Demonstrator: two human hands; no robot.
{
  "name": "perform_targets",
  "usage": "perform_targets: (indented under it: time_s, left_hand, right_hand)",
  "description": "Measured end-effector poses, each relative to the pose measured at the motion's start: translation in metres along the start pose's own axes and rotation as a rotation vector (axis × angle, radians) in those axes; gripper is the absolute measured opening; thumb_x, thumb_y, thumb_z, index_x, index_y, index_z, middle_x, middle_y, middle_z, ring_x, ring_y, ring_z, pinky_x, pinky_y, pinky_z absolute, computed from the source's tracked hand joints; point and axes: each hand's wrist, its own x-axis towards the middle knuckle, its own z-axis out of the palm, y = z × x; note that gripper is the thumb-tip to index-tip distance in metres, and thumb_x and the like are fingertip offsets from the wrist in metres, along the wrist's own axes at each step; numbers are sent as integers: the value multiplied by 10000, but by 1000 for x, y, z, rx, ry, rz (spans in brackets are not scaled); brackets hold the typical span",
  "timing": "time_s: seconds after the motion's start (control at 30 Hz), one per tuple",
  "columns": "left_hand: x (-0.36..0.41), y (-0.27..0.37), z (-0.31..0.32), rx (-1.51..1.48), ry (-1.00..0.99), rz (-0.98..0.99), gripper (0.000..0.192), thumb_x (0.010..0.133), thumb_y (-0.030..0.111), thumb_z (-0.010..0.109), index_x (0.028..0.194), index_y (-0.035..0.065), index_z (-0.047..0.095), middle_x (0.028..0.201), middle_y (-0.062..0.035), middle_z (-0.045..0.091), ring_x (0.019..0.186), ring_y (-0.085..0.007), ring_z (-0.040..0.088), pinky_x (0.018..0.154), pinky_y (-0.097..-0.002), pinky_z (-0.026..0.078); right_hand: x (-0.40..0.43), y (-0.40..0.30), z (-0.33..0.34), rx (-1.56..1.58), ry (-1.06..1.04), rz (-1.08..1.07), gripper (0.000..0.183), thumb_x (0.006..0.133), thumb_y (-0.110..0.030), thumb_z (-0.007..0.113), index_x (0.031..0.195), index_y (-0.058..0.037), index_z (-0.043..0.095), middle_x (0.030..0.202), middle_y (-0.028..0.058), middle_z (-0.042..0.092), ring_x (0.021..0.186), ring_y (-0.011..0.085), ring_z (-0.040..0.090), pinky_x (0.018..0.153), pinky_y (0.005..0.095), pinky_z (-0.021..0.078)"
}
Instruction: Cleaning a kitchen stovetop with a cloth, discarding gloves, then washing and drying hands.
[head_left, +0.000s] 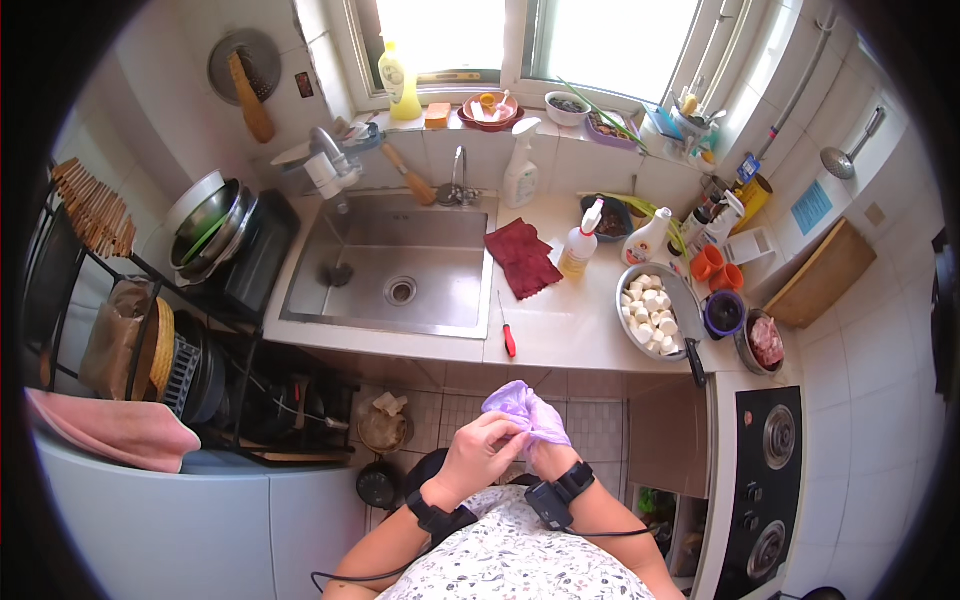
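My bare left hand pinches the edge of a thin purple disposable glove with thumb and fingers. The glove partly covers my right hand, whose fingers are hidden in it, so their pose is unclear. Both hands are close together in front of the counter's edge. On the counter ahead lie a red-handled screwdriver and a folded dark red cloth. A metal bowl of white chunks stands to the right, with a knife lying across its right side.
A steel sink is at the left. Spray bottles, orange cups and a bowl of raw meat stand on the counter. An electric cooktop is at the right, a dish rack at the left. Cables hang from both wrist straps.
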Motion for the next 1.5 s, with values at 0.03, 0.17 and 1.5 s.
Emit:
perform_targets:
  time_s: [0.03, 0.17, 1.5]
  left_hand:
    - [0, 0, -1, -61, -5, -38, 130, 864, 68, 726, 914, -42, 676, 883, -101, 655, 757, -167, 694, 678, -270, 577]
    - [3, 2, 3, -90, -40, -55, 130, 872, 67, 723, 907, -49, 674, 884, -94, 654, 764, -155, 689, 680, -261, 573]
    - [-3, -1, -18, -348, -52, -206, 136, 921, 94, 681, 961, -35, 666, 1027, -68, 569, 836, -110, 620, 716, -251, 538]
  right_hand:
    - [2, 1, 1, 3, 2, 0, 219, 1035, -261, 479, 952, -91, 590, 860, 31, 616, 729, 165, 601, 642, 313, 536]
    - [25, 7, -23, -30, 36, 31, 260, 1037, -302, 462, 927, -101, 588, 843, 38, 609, 720, 187, 599, 631, 333, 531]
    - [-12, 1, 22, -6, -235, -77, 261, 1045, -207, 472, 1224, -40, 564, 1104, 57, 643, 972, 167, 659, 823, 288, 565]
